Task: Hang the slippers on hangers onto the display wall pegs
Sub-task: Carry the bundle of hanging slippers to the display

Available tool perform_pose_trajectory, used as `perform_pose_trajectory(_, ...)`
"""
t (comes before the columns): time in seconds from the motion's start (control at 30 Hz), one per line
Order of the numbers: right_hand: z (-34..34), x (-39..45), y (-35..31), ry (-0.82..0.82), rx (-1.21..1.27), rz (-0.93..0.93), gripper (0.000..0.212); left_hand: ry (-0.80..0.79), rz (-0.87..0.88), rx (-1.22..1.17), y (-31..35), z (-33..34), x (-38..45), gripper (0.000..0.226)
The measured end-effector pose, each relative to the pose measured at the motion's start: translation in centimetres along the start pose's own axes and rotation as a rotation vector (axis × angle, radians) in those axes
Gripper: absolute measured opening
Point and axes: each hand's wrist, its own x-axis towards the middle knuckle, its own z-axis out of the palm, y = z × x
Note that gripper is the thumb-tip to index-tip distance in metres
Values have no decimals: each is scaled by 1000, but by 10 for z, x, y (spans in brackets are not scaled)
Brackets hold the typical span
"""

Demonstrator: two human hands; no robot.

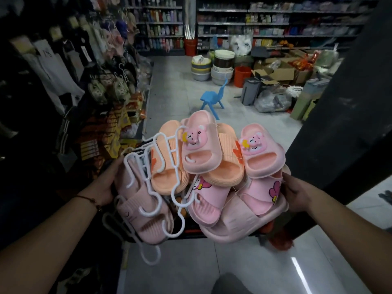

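I carry a heap of pink and orange slippers (201, 177) on white plastic hangers (148, 166) in front of me, seemingly in a dark container whose edge shows underneath. My left hand (106, 183) holds the heap's left side by a pale pink slipper (140, 213). My right hand (297, 194) holds the right side beside a pink flower slipper (263, 194). Two peach slippers with bear faces (199, 149) lie on top. The display wall (106, 81) with hung slippers and clothes stands at the left.
A blue child's chair (212, 96) stands in the tiled aisle ahead. Buckets, basins (220, 66) and open cardboard boxes (275, 73) crowd the floor at the back right. Shelves of bottles line the far wall. A dark pillar (343, 124) rises at the right.
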Motion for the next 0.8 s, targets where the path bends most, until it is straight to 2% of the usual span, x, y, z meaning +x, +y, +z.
perform_pose_trajectory(0.17,22,62,-74,24,-20,-16,56,-9,-5,-12,44,5,87,61)
perform_pose_trajectory(0.27,20,120,-124,62,-84,-42,74,10,26,-58,69,18,136,54)
perform_pose_trajectory(0.47,40,195,-235,-55,-197,-36,79,69,50,-44,127,60,231,41)
perform_pose_trajectory(0.57,47,228,-293,-140,-228,-44,81,95,78,-42,161,73,280,46)
perform_pose_trajectory(0.7,53,281,-359,-128,-212,-28,102,32,76,-51,201,85,341,55)
perform_pose_trajectory(0.8,71,307,-402,-177,-220,-26,79,55,89,-68,227,94,388,52)
